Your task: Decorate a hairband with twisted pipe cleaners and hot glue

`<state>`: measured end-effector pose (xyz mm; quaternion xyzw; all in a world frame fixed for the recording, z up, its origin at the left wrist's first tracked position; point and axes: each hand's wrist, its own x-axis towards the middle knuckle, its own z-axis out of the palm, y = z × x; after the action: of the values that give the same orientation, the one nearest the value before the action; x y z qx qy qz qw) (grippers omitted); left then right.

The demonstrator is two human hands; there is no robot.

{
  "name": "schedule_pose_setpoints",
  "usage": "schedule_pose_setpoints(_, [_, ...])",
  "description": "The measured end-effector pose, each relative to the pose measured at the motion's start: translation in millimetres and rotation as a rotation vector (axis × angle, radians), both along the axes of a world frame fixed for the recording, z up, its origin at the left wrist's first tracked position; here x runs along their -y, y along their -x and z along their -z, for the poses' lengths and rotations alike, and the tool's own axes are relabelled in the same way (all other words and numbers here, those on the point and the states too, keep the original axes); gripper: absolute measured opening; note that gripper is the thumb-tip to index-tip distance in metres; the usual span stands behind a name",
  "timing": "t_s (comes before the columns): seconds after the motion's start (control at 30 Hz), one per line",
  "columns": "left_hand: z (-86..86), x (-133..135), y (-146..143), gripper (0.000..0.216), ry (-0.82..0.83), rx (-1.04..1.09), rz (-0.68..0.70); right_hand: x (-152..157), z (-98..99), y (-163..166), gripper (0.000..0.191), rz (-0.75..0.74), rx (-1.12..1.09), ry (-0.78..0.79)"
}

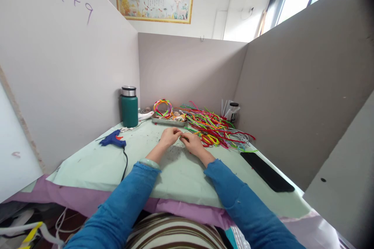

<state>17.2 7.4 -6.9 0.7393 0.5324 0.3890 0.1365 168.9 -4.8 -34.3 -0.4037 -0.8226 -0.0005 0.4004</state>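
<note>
My left hand (170, 136) and my right hand (191, 142) meet over the middle of the table, fingertips pinched together. Whatever lies between them is too small and too covered to name. Just beyond my hands stands a metal tray (166, 121) with small mixed pieces and a ring of colourful pipe cleaners (159, 103). A large heap of loose pipe cleaners (210, 122) in red, green, yellow, orange and grey spreads to the right of the tray, close behind my right hand.
A blue glue gun (112, 139) with a black cord lies at left, near a green bottle (129, 111). A flat black object (265, 172) rests at the right edge. A black-lidded jar (233, 112) stands at the back right. Grey partitions (189, 70) enclose the table.
</note>
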Motion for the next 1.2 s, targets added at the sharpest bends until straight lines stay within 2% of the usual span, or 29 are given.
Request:
schedule_pose_setpoints(0.23, [-2.7, 4, 0, 0.022, -0.090, 0.008, -0.105, -2, -1.8, -2, 0.015, 0.125, -0.076, 0.047])
schedule_pose_setpoints(0.37, [-3.1, 7, 0, 0.023, -0.138, -0.056, -0.135, 0, -3.0, -3, 0.016, 0.121, -0.112, 0.006])
schedule_pose_setpoints(0.6, [-2.0, 7, 0, 0.024, -0.080, -0.170, -0.059, 1, -2.9, -2, 0.017, -0.010, -0.084, -0.084])
schedule_pose_setpoints(0.93, [2.6, 8, -3, 0.026, -0.075, -0.326, 0.095, 2, -6.5, -3, 0.016, 0.086, -0.136, -0.089])
schedule_pose_setpoints(1.03, [3.1, 9, -3, 0.026, -0.064, -0.335, 0.097, 0, -5.6, -3, 0.016, 0.091, -0.158, -0.076])
schedule_pose_setpoints(1.2, [2.5, 12, -3, 0.030, -0.073, -0.337, 0.019, -1, -3.7, -2, 0.014, 0.070, -0.154, -0.081])
